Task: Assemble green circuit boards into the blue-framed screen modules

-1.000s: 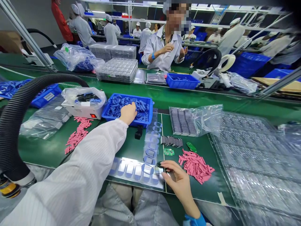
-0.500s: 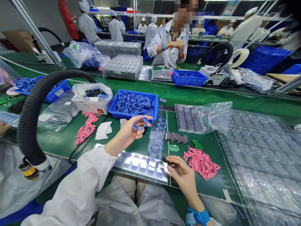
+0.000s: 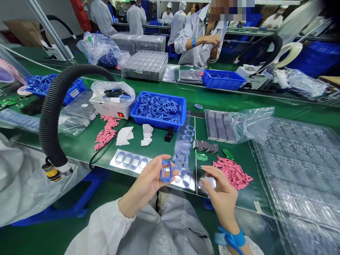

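My left hand (image 3: pixel 148 180) holds a small blue plastic casing frame (image 3: pixel 162 173) upright between thumb and fingers, its oval opening facing me. A short way to the right, my right hand (image 3: pixel 224 191) pinches a thin see-through plastic piece (image 3: pixel 208 182); its outline is partly lost in glare. Below both hands lies a shiny strip of oval blue-rimmed stickers (image 3: pixel 128 160), partly covered by my left hand. A second clear sheet of blue ovals (image 3: pixel 183 146) runs away from me. Beside my right hand is a heap of pink strips (image 3: pixel 233 173).
Behind stands a blue bin (image 3: pixel 159 122) of blue frames. Small displays (image 3: pixel 205 146), a green circuit board (image 3: pixel 202 157) and a bag of displays (image 3: pixel 220 127) lie to its right. Clear trays (image 3: pixel 305 170) cover the right side. A black hose (image 3: pixel 50 117) arches at left. A co-worker (image 3: pixel 198 39) sits opposite.
My left hand has come down and closer to my right hand with the blue frame, which now stands more upright. My right hand has moved slightly right, off the strip's end. The view has tilted down.
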{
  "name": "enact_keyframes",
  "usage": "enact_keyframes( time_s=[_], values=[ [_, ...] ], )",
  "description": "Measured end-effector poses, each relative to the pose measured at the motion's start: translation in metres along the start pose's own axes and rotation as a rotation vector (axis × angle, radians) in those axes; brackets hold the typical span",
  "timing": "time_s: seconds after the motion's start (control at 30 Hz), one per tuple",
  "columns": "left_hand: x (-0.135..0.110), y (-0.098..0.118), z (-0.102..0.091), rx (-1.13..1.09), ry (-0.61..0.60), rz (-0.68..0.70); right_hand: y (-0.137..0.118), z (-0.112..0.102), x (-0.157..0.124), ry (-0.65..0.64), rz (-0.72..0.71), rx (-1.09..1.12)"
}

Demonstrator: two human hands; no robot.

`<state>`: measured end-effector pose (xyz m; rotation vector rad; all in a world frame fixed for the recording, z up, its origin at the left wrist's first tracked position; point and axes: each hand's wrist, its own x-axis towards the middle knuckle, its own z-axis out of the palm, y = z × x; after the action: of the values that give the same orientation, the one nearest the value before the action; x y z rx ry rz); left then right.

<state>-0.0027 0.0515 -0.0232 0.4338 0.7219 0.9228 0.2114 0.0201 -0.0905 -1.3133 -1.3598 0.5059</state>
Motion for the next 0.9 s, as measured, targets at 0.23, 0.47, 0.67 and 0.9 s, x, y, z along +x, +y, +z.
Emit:
enact_keyframes(
  time_s=[0.23, 0.47, 0.67, 0.9],
  values=[
    [-0.025, -0.026, 0.004, 0.059, 0.012, 0.172, -0.069, 0.007, -0.006, -0.055, -0.156, 0.101],
    [-0.037, -0.033, -0.001, 0.213, 0.003, 0.476, -0.085, 0.009, -0.014, -0.199, -0.191, 0.041],
    [-0.041, -0.033, 0.0, 0.307, -0.044, 0.633, -0.089, 0.003, -0.007, -0.282, -0.27, -0.022],
    [-0.041, -0.032, -0.003, 0.386, -0.054, 0.707, -0.089, 0.003, -0.002, -0.406, -0.363, -0.085]
  ],
)
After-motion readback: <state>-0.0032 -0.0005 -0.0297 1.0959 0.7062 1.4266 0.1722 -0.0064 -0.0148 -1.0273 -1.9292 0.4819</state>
